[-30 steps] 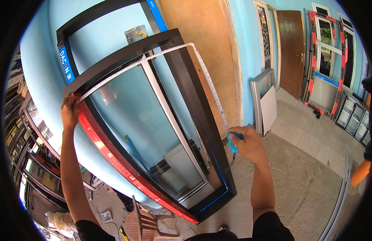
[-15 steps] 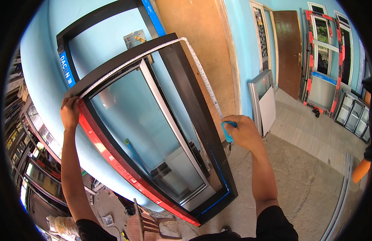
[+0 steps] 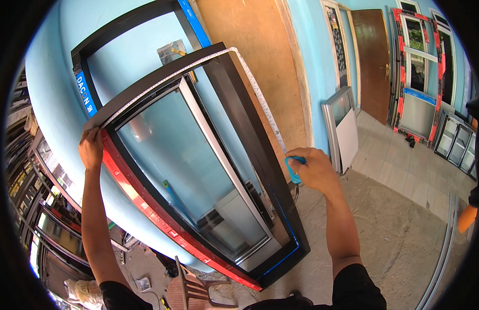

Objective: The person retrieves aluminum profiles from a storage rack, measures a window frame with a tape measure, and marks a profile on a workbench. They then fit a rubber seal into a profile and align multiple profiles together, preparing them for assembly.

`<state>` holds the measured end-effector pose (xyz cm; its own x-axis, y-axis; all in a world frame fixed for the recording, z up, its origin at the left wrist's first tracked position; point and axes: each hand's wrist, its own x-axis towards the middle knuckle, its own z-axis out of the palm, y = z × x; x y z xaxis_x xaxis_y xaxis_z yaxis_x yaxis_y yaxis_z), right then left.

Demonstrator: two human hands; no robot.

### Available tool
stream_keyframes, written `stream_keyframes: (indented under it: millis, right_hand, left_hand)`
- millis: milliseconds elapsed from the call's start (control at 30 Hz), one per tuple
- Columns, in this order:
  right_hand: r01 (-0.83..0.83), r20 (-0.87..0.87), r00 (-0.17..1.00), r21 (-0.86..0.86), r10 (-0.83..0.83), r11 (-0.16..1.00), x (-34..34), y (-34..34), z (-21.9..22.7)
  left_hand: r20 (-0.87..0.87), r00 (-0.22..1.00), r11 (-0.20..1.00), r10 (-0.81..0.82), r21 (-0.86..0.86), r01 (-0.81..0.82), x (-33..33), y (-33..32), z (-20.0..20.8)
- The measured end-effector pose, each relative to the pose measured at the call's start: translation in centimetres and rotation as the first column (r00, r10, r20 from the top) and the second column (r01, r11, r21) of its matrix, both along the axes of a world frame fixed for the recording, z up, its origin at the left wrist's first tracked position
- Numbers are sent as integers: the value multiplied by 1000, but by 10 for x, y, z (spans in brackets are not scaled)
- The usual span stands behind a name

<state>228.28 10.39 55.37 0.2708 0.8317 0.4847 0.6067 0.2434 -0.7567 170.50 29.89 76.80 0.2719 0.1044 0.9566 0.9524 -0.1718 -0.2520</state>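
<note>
Both grips are closed: the right hand point(image 3: 314, 168) around a blue tape measure point(image 3: 292, 173), just right of the black window frame point(image 3: 252, 139); the left hand point(image 3: 91, 149) on the left end of the white blade point(image 3: 258, 94), which follows the far rail point(image 3: 151, 78), then bends near.

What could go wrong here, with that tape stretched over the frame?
If the left hand slipped at the corner of the frame, the end of the tape might spring back toward the right hand, which grips the blue case.
The tape bends sharply near the other upper corner, so it could crease there.
A hard knock might crack the glass inside the frame.
</note>
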Motion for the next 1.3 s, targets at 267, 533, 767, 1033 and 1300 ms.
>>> stream_keyframes:
  millis: [267, 533, 767, 1033, 1300]
  right_hand:
    - [-8, -3, 1000, 5, 8, 1000, 3, 2, -1]
    - [-15, 17, 1000, 9, 15, 1000, 4, -1, 1]
    - [-3, 17, 1000, -21, 3, 1000, 5, -6, 2]
    - [0, 27, 1000, -32, 1, 999, 6, -11, 4]
    - [19, 68, 998, -20, -18, 1000, 9, -10, 5]
  left_hand:
    - [-27, 1000, 999, 12, 42, -11, 0, 1, -1]
    - [13, 1000, 999, 22, 36, -23, 1, -1, 2]
    - [83, 997, 999, -1, -45, 5, 0, -1, 6]
    - [108, 993, 998, -38, -40, 42, -3, 1, 6]
    - [156, 987, 998, -23, -46, 31, -5, 5, 4]
